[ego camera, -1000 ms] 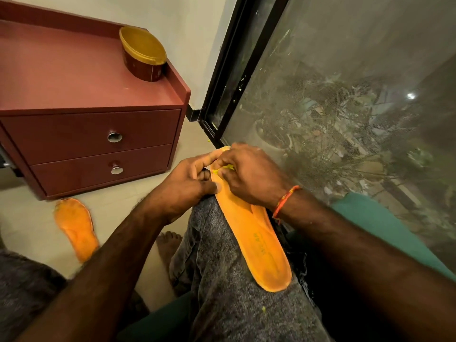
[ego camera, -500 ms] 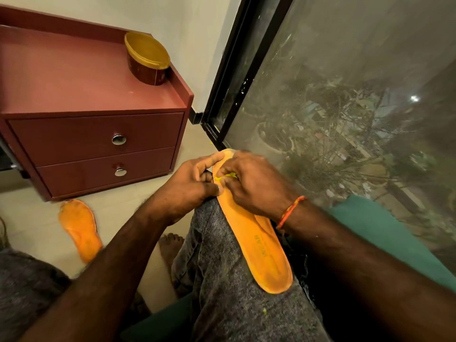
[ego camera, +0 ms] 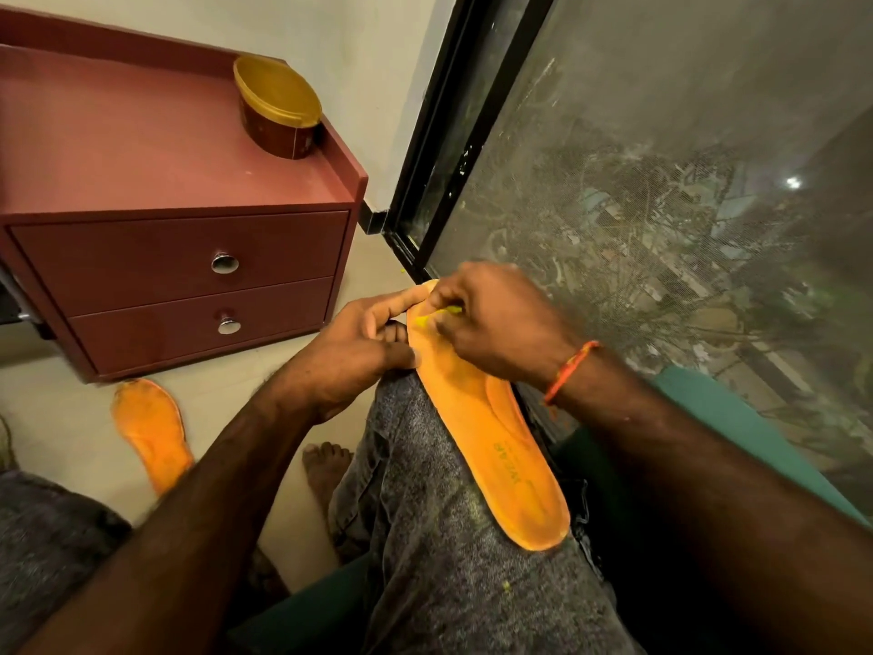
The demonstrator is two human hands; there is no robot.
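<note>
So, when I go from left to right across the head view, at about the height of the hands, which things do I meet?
You meet the insole on the floor → left hand → insole on the knee → window screen.

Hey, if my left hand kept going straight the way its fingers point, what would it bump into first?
Probably the right hand, pinching a yellow strip at the toe of the insole just ahead of the left hand. Beyond it stands the black window frame, though depth is unclear.
</note>
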